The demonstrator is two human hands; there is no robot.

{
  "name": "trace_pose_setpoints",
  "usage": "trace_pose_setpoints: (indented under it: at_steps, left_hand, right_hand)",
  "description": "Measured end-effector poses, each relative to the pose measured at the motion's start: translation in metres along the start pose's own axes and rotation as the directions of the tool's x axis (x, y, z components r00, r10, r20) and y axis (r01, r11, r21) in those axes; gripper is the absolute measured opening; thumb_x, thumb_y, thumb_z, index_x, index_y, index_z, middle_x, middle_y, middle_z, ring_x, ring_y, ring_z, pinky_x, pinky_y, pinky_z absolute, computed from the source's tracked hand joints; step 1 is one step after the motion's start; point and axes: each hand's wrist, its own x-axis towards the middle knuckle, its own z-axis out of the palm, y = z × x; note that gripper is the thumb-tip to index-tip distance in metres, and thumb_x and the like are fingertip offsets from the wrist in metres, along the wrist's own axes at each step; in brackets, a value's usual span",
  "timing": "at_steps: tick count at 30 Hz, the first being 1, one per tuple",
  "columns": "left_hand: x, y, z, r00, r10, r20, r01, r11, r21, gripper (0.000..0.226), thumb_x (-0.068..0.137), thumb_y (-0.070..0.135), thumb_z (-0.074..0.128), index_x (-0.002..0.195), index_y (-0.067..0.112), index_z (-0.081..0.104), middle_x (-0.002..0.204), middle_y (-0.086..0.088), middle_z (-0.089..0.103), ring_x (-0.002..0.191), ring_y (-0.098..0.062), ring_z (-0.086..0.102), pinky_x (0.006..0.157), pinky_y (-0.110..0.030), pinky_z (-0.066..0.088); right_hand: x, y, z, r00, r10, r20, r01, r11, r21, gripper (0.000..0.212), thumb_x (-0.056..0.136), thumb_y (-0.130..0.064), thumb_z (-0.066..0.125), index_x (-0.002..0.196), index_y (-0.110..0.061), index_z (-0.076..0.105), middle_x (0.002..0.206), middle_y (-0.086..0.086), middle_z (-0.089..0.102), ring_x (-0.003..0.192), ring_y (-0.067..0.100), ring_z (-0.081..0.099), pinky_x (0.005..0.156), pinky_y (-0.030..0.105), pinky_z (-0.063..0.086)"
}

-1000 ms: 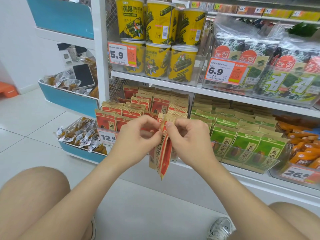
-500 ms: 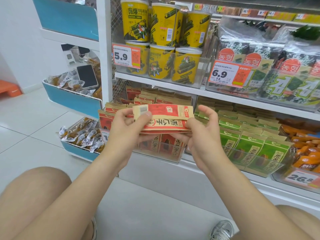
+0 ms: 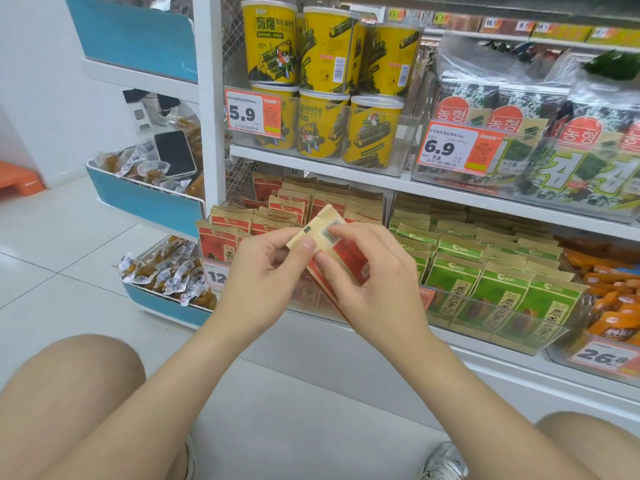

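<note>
Two bare knees point(image 3: 69, 403) frame the bottom corners, with open grey floor point(image 3: 294, 393) between them and white tiles free to the left. Above that gap both forearms rise and meet in front of the lower shelf point(image 3: 485, 375) edge. The left hand point(image 3: 270, 271) pinches the tan top end of the packets point(image 3: 349, 258), thumb on top and fingers curled behind. The right hand point(image 3: 377, 285) grips them from the right — thumb on the red face, forefinger by the barcode. The packets tilt, tan end up-left, held just before the shelved red packs point(image 3: 221, 240). Green packs point(image 3: 498, 289) sit to the right — higher up, yellow tubs point(image 3: 325, 50).
</note>
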Motion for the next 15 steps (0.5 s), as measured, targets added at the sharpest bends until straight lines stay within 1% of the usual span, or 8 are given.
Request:
trace_pose_setpoints:
  at_steps: [3,6,8,10,12,13,14,15]
  left_hand:
    - [-0.003,0.001,0.002,0.998,-0.001,0.070,-0.001,1.000,0.015,0.030,0.113,0.013,0.052,0.106,0.016,0.081,0.093,-0.028,0.074,0.090,-0.054,0.071,0.079,-0.068,0.061]
    - [-0.005,0.003,0.005,0.995,-0.019,0.095,0.018,1.000,0.014,0.030,0.112,0.009,0.053,0.107,0.012,0.083,0.092,-0.015,0.079,0.091,-0.037,0.078,0.085,-0.054,0.065]
    - [-0.005,0.002,0.005,0.994,-0.041,0.099,0.040,0.999,0.015,0.028,0.111,0.009,0.056,0.107,0.013,0.083,0.094,-0.011,0.082,0.092,-0.031,0.080,0.085,-0.050,0.066]
    - [-0.004,0.003,0.006,0.994,-0.057,0.098,0.056,0.998,0.012,0.027,0.110,0.011,0.058,0.106,0.015,0.084,0.093,-0.011,0.082,0.092,-0.030,0.081,0.082,-0.045,0.068]
    - [-0.004,0.004,0.007,0.993,-0.056,0.101,0.054,0.998,0.020,0.028,0.110,0.011,0.058,0.102,0.015,0.084,0.090,-0.013,0.081,0.090,-0.032,0.080,0.077,-0.040,0.068]
    - [-0.004,0.004,0.008,0.993,-0.055,0.102,0.052,0.998,0.026,0.029,0.110,0.010,0.057,0.100,0.014,0.084,0.089,-0.015,0.080,0.089,-0.035,0.079,0.076,-0.038,0.068]
    - [-0.004,0.004,0.009,0.994,-0.053,0.100,0.050,0.998,0.035,0.029,0.110,0.010,0.057,0.099,0.013,0.084,0.088,-0.018,0.079,0.089,-0.039,0.077,0.075,-0.040,0.068]
    - [-0.004,0.004,0.009,0.994,-0.052,0.096,0.047,0.998,0.051,0.029,0.110,0.011,0.057,0.097,0.013,0.083,0.088,-0.020,0.077,0.089,-0.043,0.075,0.076,-0.046,0.068]
  right_hand:
    - [0.003,0.005,-0.005,0.998,-0.048,-0.039,0.046,0.998,-0.038,0.026,0.095,-0.032,0.084,0.112,-0.015,0.077,0.108,-0.005,0.074,0.098,0.013,0.069,0.086,0.030,0.054]
    - [0.002,0.011,-0.007,0.994,-0.113,0.007,0.113,0.987,-0.114,0.023,0.099,-0.031,0.080,0.113,-0.014,0.075,0.107,-0.002,0.076,0.094,0.018,0.071,0.080,0.039,0.059]
    - [0.000,0.013,-0.004,0.984,-0.180,0.014,0.179,0.963,-0.200,0.022,0.102,-0.030,0.075,0.113,-0.012,0.074,0.112,0.003,0.076,0.093,0.025,0.074,0.070,0.045,0.062]
    - [-0.002,0.013,-0.001,0.965,-0.261,0.003,0.248,0.915,-0.318,0.018,0.103,-0.026,0.070,0.108,-0.010,0.074,0.122,0.012,0.076,0.089,0.033,0.078,0.057,0.044,0.062]
    - [-0.002,0.010,0.002,0.953,-0.302,0.023,0.284,0.865,-0.414,0.017,0.104,-0.023,0.066,0.100,-0.008,0.073,0.136,0.019,0.071,0.078,0.036,0.078,0.047,0.038,0.057]
    - [-0.002,0.009,0.003,0.951,-0.307,0.042,0.293,0.846,-0.446,0.018,0.105,-0.022,0.063,0.095,-0.008,0.070,0.142,0.021,0.068,0.072,0.035,0.076,0.044,0.034,0.051]
    - [-0.002,0.008,0.004,0.951,-0.303,0.058,0.293,0.832,-0.471,0.020,0.105,-0.021,0.061,0.092,-0.008,0.068,0.144,0.021,0.066,0.067,0.034,0.075,0.042,0.032,0.045]
    - [-0.002,0.007,0.004,0.954,-0.291,0.069,0.287,0.826,-0.485,0.021,0.105,-0.021,0.061,0.089,-0.008,0.065,0.145,0.021,0.065,0.065,0.033,0.074,0.041,0.031,0.041]
